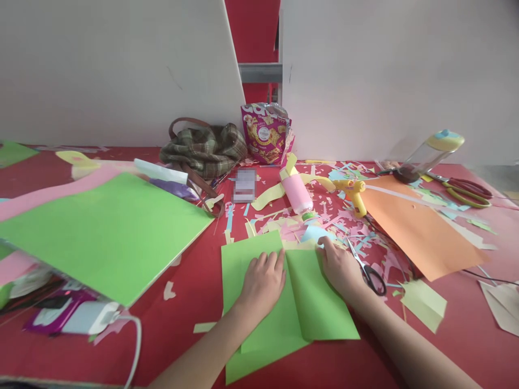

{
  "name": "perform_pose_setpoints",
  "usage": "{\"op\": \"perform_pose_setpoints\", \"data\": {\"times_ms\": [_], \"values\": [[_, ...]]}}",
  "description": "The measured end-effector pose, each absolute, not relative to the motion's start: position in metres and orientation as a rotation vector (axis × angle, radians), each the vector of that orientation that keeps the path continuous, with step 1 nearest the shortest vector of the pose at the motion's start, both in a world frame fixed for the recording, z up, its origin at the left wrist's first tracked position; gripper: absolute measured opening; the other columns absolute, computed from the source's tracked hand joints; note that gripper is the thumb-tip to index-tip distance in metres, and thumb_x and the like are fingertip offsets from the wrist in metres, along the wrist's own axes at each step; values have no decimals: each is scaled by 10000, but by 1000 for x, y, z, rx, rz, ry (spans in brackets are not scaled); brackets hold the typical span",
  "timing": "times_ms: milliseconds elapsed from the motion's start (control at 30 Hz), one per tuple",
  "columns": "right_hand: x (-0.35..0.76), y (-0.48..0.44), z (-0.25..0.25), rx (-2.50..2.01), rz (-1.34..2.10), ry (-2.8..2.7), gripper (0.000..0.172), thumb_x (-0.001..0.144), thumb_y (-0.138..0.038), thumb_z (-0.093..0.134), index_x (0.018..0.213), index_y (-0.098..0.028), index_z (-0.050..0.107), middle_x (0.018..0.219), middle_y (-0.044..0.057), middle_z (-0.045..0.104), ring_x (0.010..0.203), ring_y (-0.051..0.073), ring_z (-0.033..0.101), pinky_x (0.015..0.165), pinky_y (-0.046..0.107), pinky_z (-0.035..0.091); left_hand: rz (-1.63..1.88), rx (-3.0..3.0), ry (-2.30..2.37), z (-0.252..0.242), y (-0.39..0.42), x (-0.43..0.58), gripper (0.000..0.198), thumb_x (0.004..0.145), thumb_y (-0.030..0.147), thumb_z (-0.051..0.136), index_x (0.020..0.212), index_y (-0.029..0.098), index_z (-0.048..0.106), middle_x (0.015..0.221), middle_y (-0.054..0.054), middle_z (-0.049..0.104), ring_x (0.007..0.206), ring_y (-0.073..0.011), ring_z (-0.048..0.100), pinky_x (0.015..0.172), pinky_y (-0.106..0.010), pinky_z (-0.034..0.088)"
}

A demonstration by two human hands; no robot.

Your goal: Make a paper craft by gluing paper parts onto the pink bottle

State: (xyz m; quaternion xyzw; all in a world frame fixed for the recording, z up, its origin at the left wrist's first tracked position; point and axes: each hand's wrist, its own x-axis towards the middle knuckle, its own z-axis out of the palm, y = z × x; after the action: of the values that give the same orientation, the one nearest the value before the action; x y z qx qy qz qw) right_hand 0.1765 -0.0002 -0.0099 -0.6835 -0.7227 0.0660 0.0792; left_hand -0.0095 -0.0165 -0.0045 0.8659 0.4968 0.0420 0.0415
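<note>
The near folded paper sheet [316,302] is plain bright green, the tabletop [178,335] red, the far cloth bag [206,148] green-brown plaid, the right-hand rectangular paper sheet [417,232] orange.

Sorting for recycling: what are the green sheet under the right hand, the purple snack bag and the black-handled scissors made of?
Green sheet: probably matte paper; thin edges, soft bend.
Purple snack bag: likely glossy plastic film, perhaps foil-lined; crinkled, silvery at the top.
Black-handled scissors: apparently steel, given shiny blades; rounded black loops, probably plastic.
</note>
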Motion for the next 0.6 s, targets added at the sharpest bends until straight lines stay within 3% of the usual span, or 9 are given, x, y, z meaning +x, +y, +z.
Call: {"op": "perform_pose_setpoints", "data": {"times_ms": [267, 433, 600], "values": [[180, -2, -12, -1957, 264, -2124, 193, 806, -240, 296, 922, -183, 439, 663, 33, 564, 486, 147, 483, 429, 216, 250, 189, 2640, 1526, -6, -17, -10, 386, 816, 197, 300, 1180, 101, 390, 839, -103, 537, 745, -221, 476, 593, -351, 378], [185, 0, -6, -1861, 408, -2008, 228, 775, -276, 354, 969, -170, 414, 531, -23, 474, 480, 154, 465, 472, 234, 311, 184, 2609, 1523, -6, -21, -11, 451, 821, 299, 295, 1219, 91, 332, 855, -100, 509, 768, -231, 451, 637, -378, 369], [190, 1, -6, -1777, 441, -2024, 251, 753, -227, 364, 996, -178, 406, 530, -35, 447, 480, 145, 453, 486, 233, 334, 238, 2575, 1556, -8, -19, -10, 464, 820, 341, 289, 1222, 112, 328, 883, -104, 495, 811, -241, 446, 663, -392, 378]]}}
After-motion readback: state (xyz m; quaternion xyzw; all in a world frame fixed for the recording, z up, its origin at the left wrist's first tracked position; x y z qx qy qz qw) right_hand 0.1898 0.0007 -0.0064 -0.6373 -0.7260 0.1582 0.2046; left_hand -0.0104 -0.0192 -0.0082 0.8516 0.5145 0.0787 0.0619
